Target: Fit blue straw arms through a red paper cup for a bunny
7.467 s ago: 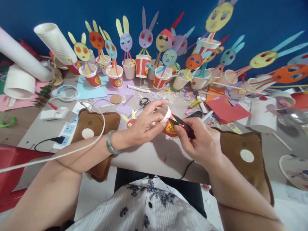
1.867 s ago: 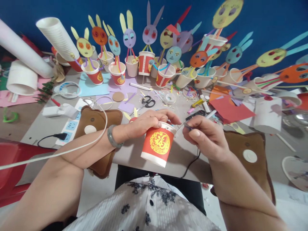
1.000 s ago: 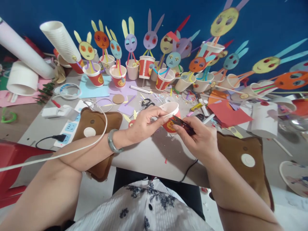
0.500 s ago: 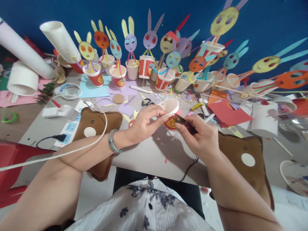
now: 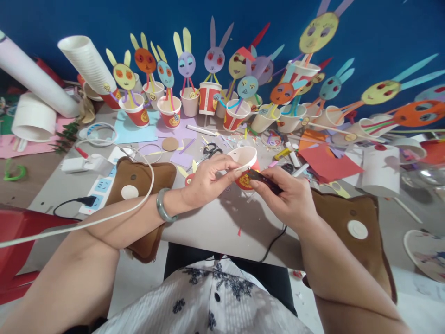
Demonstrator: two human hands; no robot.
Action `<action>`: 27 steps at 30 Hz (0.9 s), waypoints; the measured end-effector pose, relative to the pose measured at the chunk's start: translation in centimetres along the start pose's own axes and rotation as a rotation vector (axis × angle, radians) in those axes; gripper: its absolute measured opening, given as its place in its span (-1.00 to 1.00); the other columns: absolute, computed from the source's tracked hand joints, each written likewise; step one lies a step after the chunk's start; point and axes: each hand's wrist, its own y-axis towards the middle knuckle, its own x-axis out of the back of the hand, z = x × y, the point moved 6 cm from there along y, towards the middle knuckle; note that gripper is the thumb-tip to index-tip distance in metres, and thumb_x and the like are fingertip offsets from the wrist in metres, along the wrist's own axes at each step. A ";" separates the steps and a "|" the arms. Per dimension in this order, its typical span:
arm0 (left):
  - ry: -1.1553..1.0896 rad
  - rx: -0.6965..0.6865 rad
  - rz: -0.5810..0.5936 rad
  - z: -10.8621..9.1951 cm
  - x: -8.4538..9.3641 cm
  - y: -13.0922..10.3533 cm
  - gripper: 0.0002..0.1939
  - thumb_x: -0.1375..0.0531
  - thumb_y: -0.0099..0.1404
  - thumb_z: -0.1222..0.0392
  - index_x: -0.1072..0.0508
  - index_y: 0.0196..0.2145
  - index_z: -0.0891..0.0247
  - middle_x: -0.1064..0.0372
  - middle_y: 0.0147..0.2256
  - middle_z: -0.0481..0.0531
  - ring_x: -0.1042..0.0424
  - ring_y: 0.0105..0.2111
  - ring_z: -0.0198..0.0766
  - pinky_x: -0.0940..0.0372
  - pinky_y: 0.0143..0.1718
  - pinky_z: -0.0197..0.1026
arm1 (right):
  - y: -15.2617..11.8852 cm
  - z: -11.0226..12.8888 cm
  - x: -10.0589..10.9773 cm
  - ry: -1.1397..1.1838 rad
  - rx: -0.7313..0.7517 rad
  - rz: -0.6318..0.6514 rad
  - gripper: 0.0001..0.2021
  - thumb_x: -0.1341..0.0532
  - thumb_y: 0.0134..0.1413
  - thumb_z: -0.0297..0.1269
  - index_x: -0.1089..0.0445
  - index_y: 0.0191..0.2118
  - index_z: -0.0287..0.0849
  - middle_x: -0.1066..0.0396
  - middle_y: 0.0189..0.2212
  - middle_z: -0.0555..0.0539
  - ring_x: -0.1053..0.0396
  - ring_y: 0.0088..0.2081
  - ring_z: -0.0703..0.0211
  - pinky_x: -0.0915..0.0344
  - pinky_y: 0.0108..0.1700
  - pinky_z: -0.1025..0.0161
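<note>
A red-and-white paper cup (image 5: pixel 249 160) with a gold emblem is tilted, its mouth toward the upper left. My left hand (image 5: pixel 213 178) pinches its rim between thumb and fingers. My right hand (image 5: pixel 290 197) is closed around a slim black tool (image 5: pixel 266 181), whose tip is at the cup's wall just under the rim. The tool's exact kind is hard to make out, as my fingers cover much of it. Partly behind my left hand lies a small red rabbit face (image 5: pixel 189 179) with yellow ears.
Black-handled scissors (image 5: pixel 211 149) lie beyond my left hand among paper scraps. Paper rabbits on cups (image 5: pixel 170 111) line the back by the blue wall. Brown pouches (image 5: pixel 347 232) flank my arms. A white cable (image 5: pixel 104 218) crosses over my left forearm. Red paper (image 5: pixel 330 162) lies right.
The black tool in my right hand has turned slightly and its tip sits a little lower and further left on the cup. My left hand keeps its hold on the rim.
</note>
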 end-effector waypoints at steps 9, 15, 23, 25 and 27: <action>-0.059 0.072 0.041 0.3 -0.2 0.1 -0.71 -0.22 0.44 0.00 -0.54 -0.33 0.26 -0.52 -0.30 0.06 -0.45 -0.28 -0.28 -0.35 -0.14 -0.19 | 0.3 -0.2 -0.1 0.068 -0.028 0.048 -0.78 -0.27 0.24 -0.15 -0.43 -0.38 -0.14 -0.33 -0.62 0.09 -0.16 -0.60 0.34 -0.08 -0.52 0.32; -0.061 0.083 0.044 0.3 -0.2 0.1 -0.72 -0.22 0.44 0.03 -0.54 -0.32 0.27 -0.50 -0.32 0.05 -0.43 -0.28 -0.30 -0.34 -0.16 -0.21 | 0.1 -0.5 -0.2 0.067 -0.041 0.048 -0.79 -0.27 0.25 -0.15 -0.44 -0.37 -0.14 -0.35 -0.60 0.08 -0.18 -0.59 0.33 -0.11 -0.51 0.32; -0.086 0.104 0.032 0.7 -0.3 0.0 -0.69 -0.22 0.43 -0.04 -0.54 -0.32 0.26 -0.53 -0.27 0.08 -0.46 -0.24 -0.25 -0.36 -0.10 -0.17 | 0.0 -0.2 -0.1 0.024 -0.007 -0.011 -0.81 -0.26 0.26 -0.17 -0.45 -0.36 -0.13 -0.31 -0.63 0.09 -0.13 -0.61 0.35 -0.08 -0.52 0.32; -0.099 0.094 0.016 0.6 -0.2 0.0 -0.69 -0.23 0.42 -0.04 -0.54 -0.31 0.26 -0.52 -0.27 0.08 -0.46 -0.23 -0.25 -0.35 -0.08 -0.15 | 0.1 -0.3 -0.3 0.060 -0.003 -0.021 -0.81 -0.26 0.25 -0.17 -0.45 -0.35 -0.13 -0.33 -0.63 0.09 -0.14 -0.61 0.34 -0.09 -0.53 0.32; -0.101 0.087 0.000 0.5 -0.2 0.0 -0.69 -0.23 0.42 -0.04 -0.53 -0.32 0.26 -0.52 -0.28 0.07 -0.45 -0.22 -0.24 -0.34 -0.06 -0.14 | 0.2 -0.5 -0.5 0.115 -0.003 -0.013 -0.81 -0.26 0.25 -0.16 -0.46 -0.34 -0.13 -0.34 -0.62 0.08 -0.15 -0.61 0.34 -0.08 -0.54 0.32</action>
